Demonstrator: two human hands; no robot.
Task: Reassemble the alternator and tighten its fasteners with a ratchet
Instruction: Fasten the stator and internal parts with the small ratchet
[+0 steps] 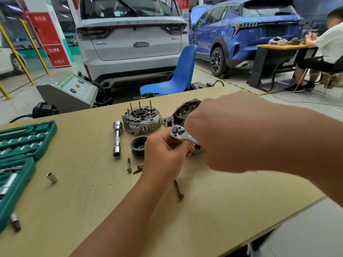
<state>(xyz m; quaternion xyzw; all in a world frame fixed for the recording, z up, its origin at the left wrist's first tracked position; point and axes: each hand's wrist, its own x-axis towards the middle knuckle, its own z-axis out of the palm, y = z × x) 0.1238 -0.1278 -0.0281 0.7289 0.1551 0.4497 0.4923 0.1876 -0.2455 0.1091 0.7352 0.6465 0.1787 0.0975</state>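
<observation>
Chrome ratchet head (177, 131) sits between our hands near the table's middle: our left hand (165, 154) curls its fingers under the head, our right hand (219, 138) wraps the handle, though its fingers are hidden. We should seat the socket squarely before turning. Grey finned alternator housing (141, 121) waits just beyond, brown wound stator (182, 112) to its right, black pulley (138, 145) and loose dark bolts (134, 168) nearer us.

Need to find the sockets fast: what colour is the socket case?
Green, with silver sockets inside; the case shows at the table's left edge in the head view.
</observation>
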